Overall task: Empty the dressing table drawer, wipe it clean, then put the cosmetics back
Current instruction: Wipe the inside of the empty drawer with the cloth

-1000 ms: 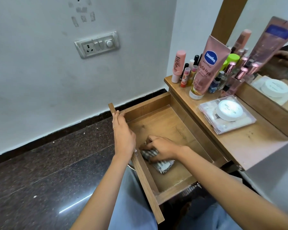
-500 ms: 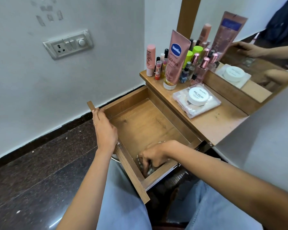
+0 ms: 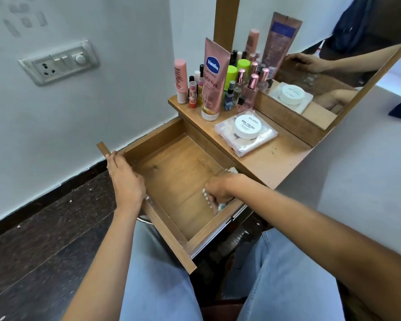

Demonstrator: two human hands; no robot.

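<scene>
Emptied drawer (image 3: 171, 172), with the patterned cloth (image 3: 207, 200) clamped under the curled fingers of the right hand (image 3: 220, 188), has been swept from front corner to right wall while the left hand (image 3: 125, 179) clasps the front panel; cosmetics (image 3: 214, 77) stand beyond the fingers, so wiping seems well advanced.

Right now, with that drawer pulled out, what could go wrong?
The wooden drawer is pulled far out; the right hand pushing the grey patterned cloth could tip it, though the left hand grips its front. The tall pink Vaseline tube stands just beyond the drawer; a jolt might topple it in.
</scene>
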